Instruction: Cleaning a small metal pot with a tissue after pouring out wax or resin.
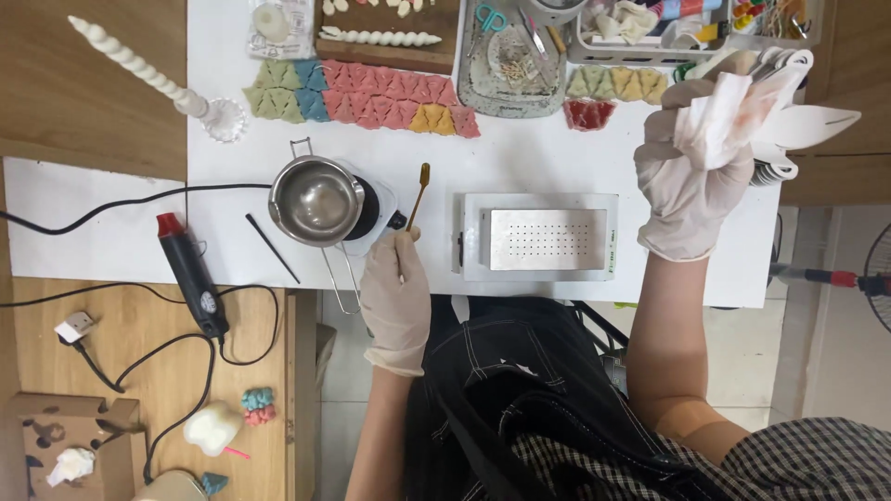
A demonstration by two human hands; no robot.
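Pinching a thin gold spoon (417,206) beside the small shiny metal pot (316,200), the left hand (396,299) waits while the right hand (691,181) squeezes a crumpled white tissue (719,121); many coloured wax shapes (371,94) already lie on the far worktop (520,158).

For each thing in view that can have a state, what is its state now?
left hand: gloved, holding the thin stick
thin stick: tilted over the table
right hand: gloved, gripping a crumpled tissue
crumpled tissue: stained reddish
metal pot: upright, on its small warmer
spiral candle: unlit, lying tilted
heat gun: lying down
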